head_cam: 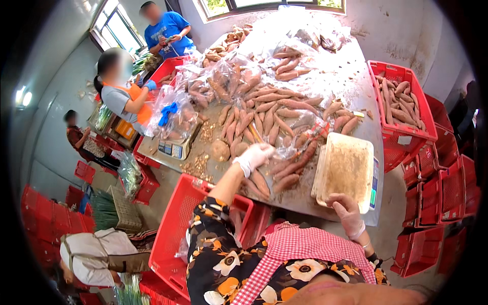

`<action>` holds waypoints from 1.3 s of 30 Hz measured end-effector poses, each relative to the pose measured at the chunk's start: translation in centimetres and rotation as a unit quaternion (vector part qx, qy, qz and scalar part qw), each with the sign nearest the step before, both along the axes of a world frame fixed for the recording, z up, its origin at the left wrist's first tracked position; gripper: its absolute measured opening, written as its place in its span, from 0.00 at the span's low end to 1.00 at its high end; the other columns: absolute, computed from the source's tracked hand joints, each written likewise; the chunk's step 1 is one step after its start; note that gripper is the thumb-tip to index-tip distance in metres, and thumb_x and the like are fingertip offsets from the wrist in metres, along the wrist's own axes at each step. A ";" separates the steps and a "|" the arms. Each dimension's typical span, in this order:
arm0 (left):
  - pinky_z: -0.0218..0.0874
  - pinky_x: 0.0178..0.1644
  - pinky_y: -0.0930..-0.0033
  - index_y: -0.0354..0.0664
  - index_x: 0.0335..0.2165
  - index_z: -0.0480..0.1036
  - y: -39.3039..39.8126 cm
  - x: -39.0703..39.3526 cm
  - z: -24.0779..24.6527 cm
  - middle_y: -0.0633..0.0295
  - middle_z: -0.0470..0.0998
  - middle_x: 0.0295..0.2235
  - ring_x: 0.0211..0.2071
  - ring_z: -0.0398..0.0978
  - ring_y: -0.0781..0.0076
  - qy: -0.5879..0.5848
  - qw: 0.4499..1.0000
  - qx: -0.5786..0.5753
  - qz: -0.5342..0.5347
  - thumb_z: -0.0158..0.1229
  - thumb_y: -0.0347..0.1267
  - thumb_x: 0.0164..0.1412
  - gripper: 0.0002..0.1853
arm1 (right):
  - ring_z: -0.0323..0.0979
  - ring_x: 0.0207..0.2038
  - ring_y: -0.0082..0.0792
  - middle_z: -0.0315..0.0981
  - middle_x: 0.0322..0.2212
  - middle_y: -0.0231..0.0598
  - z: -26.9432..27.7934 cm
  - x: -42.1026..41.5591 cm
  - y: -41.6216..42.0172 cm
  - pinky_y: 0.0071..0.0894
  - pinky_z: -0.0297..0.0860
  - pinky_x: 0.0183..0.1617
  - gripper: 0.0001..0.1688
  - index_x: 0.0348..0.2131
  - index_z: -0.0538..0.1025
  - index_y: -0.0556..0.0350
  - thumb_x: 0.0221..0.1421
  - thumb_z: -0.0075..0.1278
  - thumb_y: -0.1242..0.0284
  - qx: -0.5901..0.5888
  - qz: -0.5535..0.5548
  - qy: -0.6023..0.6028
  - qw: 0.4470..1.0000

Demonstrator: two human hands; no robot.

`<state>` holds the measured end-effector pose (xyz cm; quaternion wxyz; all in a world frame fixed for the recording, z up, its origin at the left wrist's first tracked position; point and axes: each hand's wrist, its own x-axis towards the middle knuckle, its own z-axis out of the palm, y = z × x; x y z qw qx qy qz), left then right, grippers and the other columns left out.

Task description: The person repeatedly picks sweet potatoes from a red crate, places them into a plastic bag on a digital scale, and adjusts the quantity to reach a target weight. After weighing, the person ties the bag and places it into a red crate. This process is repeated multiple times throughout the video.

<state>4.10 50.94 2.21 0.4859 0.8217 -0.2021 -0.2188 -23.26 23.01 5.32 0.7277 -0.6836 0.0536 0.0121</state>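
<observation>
My left hand (pixel 254 157), in a thin pale glove, is over a pile of sweet potatoes (pixel 267 114). Its fingertips are bent together at the edge of a clear plastic bag (pixel 289 151); whether they pinch the film cannot be made out. Sweet potatoes (pixel 297 167) lie just right of it, partly under the film. My right hand (pixel 346 214), also gloved, is at the near rim of a dirt-stained white plastic tray (pixel 349 167), fingers loosely bent and apart. The tray sits on a scale (pixel 375 183), mostly hidden beneath it.
A digital scale (pixel 171 148) carries a bagged load with a blue knot. Red crates (pixel 406 137) stand right of the metal table (pixel 366 137); another red crate (pixel 167 228) is below its near edge. A person in an orange apron (pixel 133 95) works at the left, with others beyond.
</observation>
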 end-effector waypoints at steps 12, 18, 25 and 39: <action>0.65 0.34 0.67 0.35 0.44 0.73 7.5 40.8 2.8 0.55 0.78 0.34 0.28 0.74 0.67 -0.099 0.949 -0.004 0.298 0.59 0.44 0.53 0.26 | 0.69 0.33 0.22 0.72 0.30 0.33 3.0 12.2 5.1 0.21 0.67 0.38 0.11 0.42 0.74 0.62 0.59 0.47 0.77 -0.091 -0.051 0.121 0.987; 0.57 0.59 0.58 0.29 0.53 0.63 5.0 48.0 3.3 0.37 0.67 0.52 0.55 0.66 0.45 -0.204 0.885 0.071 0.412 0.60 0.49 0.46 0.42 | 0.73 0.36 0.27 0.76 0.34 0.37 -0.6 14.8 4.6 0.25 0.69 0.43 0.11 0.40 0.76 0.62 0.56 0.50 0.78 -0.188 -0.068 0.096 0.975; 0.63 0.50 0.60 0.32 0.49 0.69 2.8 48.1 4.5 0.42 0.72 0.47 0.46 0.72 0.55 -0.063 0.942 0.006 0.329 0.65 0.47 0.41 0.39 | 0.75 0.39 0.30 0.77 0.34 0.39 -1.5 16.3 3.4 0.26 0.70 0.46 0.12 0.39 0.77 0.61 0.53 0.50 0.81 -0.336 -0.056 0.084 0.936; 0.57 0.21 0.75 0.41 0.34 0.78 7.3 42.9 0.7 0.66 0.78 0.25 0.20 0.69 0.78 0.074 0.881 -0.362 0.296 0.55 0.38 0.60 0.13 | 0.76 0.37 0.42 0.77 0.32 0.44 -0.4 18.2 4.2 0.36 0.70 0.43 0.12 0.38 0.77 0.55 0.50 0.55 0.74 -0.406 0.019 0.056 0.912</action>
